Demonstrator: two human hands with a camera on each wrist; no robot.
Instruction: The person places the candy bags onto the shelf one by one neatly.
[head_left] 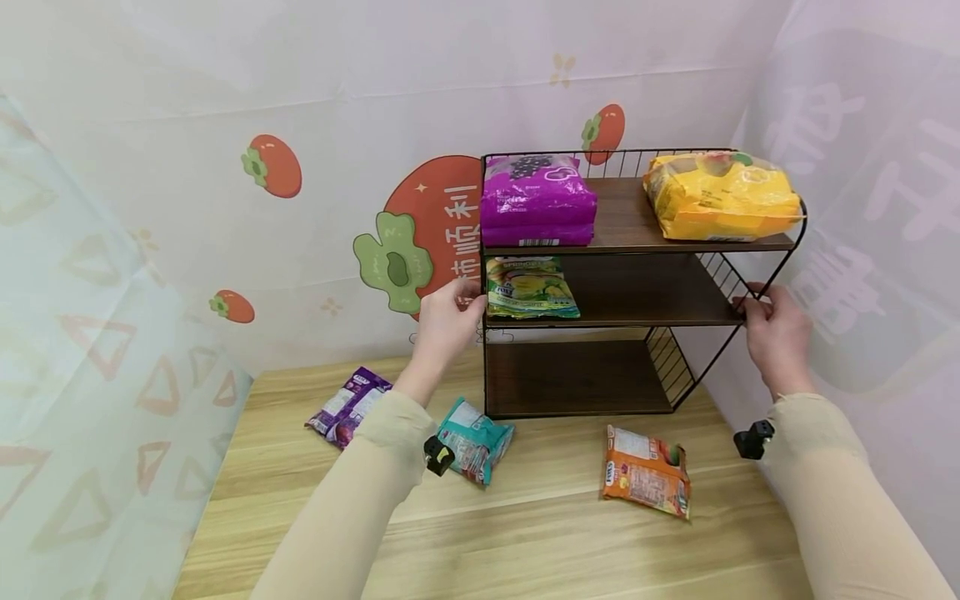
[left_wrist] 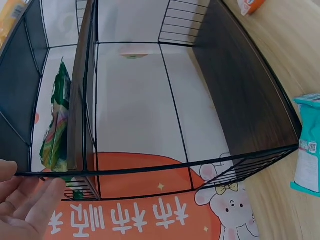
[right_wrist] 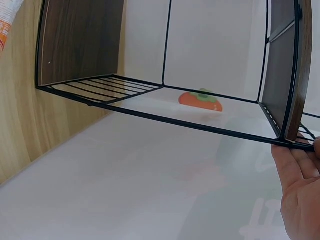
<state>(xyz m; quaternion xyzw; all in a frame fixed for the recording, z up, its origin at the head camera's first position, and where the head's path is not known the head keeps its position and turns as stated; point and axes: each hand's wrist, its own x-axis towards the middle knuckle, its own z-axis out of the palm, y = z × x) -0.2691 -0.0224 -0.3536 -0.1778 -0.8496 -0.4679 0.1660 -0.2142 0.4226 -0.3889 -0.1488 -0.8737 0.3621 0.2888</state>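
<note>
A three-tier shelf rack (head_left: 573, 375) with dark wood boards and black wire sides stands on the table against the wall. My left hand (head_left: 450, 321) grips its left side frame at the middle tier, fingers bent at the wire in the left wrist view. On the opposite side, my right hand (head_left: 780, 337) holds the frame at the middle board's end; its thumb is mostly cut off in the right wrist view. A purple bag (head_left: 536, 204) and a yellow bag (head_left: 720, 200) lie on the top tier. One green snack packet (head_left: 528, 287) leans on the middle tier, near my left hand.
On the wooden table (head_left: 525, 542) in front of the rack lie a purple packet (head_left: 347, 408), a teal packet (head_left: 480, 437) and an orange packet (head_left: 647, 473). White printed sheets (head_left: 360, 75) hang behind and at both sides, close to the rack's right side.
</note>
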